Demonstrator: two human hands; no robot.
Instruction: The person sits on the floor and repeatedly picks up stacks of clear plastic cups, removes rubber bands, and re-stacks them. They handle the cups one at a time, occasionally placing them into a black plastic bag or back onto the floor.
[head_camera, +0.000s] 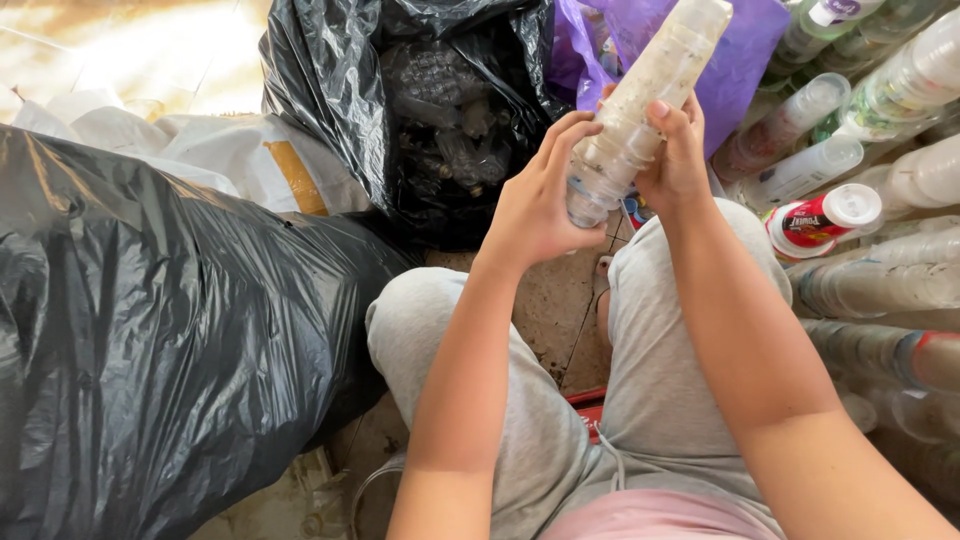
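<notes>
Above our knees we hold a stack of clear plastic cups (640, 100), dirty and speckled, tilted up and away to the right. Our left hand (540, 195) wraps its fingers around the stack's lower end; our right hand (675, 160) is closed on it just above, thumb across the front. Both grips are tight on the cups. Below, our grey trousers (650, 370) frame a strip of tiled floor (545, 310). Behind the stack lies a purple bag (740, 60), and beside that an open black bag (440, 110) with dark bottles inside. Right of us, more cup stacks (860, 150) lie piled. A full black sack (150, 330) fills the left.
</notes>
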